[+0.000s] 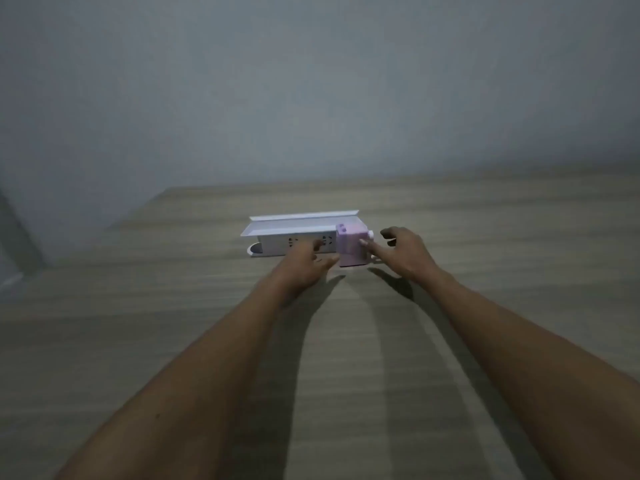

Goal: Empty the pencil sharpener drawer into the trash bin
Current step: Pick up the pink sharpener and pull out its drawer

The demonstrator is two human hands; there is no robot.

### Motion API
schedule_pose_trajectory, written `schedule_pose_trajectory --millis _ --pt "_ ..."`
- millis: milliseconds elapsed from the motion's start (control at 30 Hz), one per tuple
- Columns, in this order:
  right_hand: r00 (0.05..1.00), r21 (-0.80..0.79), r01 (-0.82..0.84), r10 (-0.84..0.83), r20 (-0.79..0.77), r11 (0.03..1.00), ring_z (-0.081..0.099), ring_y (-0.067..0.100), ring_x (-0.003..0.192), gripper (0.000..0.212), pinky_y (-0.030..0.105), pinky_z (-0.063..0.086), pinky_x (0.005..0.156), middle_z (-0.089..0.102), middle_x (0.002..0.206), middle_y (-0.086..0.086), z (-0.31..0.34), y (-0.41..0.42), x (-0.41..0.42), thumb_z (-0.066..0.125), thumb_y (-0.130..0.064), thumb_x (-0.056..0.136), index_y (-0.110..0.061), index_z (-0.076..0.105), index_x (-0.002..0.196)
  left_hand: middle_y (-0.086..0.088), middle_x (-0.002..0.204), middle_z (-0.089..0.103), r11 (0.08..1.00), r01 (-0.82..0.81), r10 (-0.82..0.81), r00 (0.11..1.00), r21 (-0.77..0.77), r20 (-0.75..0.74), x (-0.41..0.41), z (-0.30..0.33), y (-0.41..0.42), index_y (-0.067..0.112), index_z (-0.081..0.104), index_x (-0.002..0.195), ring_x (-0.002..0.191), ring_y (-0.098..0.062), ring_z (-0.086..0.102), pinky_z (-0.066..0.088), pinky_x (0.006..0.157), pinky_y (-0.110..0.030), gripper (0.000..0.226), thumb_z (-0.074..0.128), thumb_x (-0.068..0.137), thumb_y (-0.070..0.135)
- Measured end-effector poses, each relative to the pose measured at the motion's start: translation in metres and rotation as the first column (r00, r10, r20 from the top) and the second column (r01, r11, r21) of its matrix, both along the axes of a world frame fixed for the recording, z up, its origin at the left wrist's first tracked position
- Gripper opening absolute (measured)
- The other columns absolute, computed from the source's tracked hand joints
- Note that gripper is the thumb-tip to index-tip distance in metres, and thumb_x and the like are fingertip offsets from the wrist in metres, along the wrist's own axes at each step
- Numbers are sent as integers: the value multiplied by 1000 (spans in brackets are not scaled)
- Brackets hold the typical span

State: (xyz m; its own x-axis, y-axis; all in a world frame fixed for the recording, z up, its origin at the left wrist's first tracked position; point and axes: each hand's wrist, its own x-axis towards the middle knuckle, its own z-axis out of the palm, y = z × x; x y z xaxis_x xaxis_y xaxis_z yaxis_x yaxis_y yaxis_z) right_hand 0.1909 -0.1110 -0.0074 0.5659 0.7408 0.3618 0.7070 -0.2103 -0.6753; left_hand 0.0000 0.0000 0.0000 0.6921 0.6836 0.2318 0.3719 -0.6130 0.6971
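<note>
Reaching forward over the wooden surface (173,306), both hands are seen on either side of a pink pencil sharpener (351,249). The left hand (304,268) is loosely spread, fingers close to the sharpener's left face; actual contact cannot be told. The right hand (405,252) is spread too, one fingertip touching the right side. Nothing is grasped. The sharpener stands far out on the surface, just against a white power strip (294,244) in an opened white box (301,221).
</note>
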Motion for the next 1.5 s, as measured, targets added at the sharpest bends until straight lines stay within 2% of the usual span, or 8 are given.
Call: schedule_pose_trajectory --millis 100,300,567,733,900,1067,1233,1500 --pt "987 70 -45 55 -152 997 69 25 108 76 42 57 94 70 126 9 -9 11 13 77 -58 77 -4 66 129 -8 133 59 996 55 -49 996 -74 76 19 -3 9 4 52 140 111 -20 59 45 61 -4 56 71 91 24" --pt "857 200 -193 264 -442 961 73 23 93 47 23 60 67 74 114 19 -17 20 19 81 -13 83 4 66 124 -10 124 68 987 56 -31 986 -148 162 42 -9 20 4 57 135 102 -15 63 50 71 -13 48 70 91 17" --pt "851 155 -225 271 -450 962 70 23 90 48 23 59 68 73 112 21 -10 2 12 84 -12 79 4 65 120 -8 120 66 969 95 -54 982 -227 178 28 0 5 2 54 136 103 -18 64 57 64 -16 48 70 91 9" --pt "854 183 -246 302 -424 952 69 21 92 45 23 61 70 72 111 26 8 -27 -13 83 -5 80 10 65 118 -15 127 66 972 84 -46 984 -219 174 4 13 -19 0 54 135 115 -27 64 55 97 -39 51 73 88 8" --pt "827 194 -302 358 -433 933 69 12 85 39 16 58 64 72 97 12 34 -64 -45 80 -3 82 7 66 117 -16 121 67 971 95 -46 974 -217 220 -31 28 -53 -3 55 132 105 -23 65 55 80 -21 50 74 88 8" --pt "824 212 -337 396 -405 917 70 14 87 35 16 57 62 73 99 11 45 -108 -84 81 -6 82 0 69 114 -11 113 69 973 111 -59 967 -201 248 -73 38 -97 -2 61 126 100 -20 66 55 81 -21 42 74 87 6" --pt "848 198 -336 387 -362 921 68 12 85 39 14 55 61 72 101 12 42 -146 -112 82 -10 82 0 69 117 -17 116 71 973 104 -51 966 -204 252 -104 35 -130 0 63 124 109 -29 68 57 95 -42 47 80 83 14" --pt "870 158 -327 362 -335 932 70 21 97 40 26 55 76 75 106 13 17 -187 -128 85 -15 78 -2 72 113 -20 117 70 973 99 -46 970 -211 241 -125 9 -173 -4 62 125 93 -18 67 56 68 -12 46 78 84 9"
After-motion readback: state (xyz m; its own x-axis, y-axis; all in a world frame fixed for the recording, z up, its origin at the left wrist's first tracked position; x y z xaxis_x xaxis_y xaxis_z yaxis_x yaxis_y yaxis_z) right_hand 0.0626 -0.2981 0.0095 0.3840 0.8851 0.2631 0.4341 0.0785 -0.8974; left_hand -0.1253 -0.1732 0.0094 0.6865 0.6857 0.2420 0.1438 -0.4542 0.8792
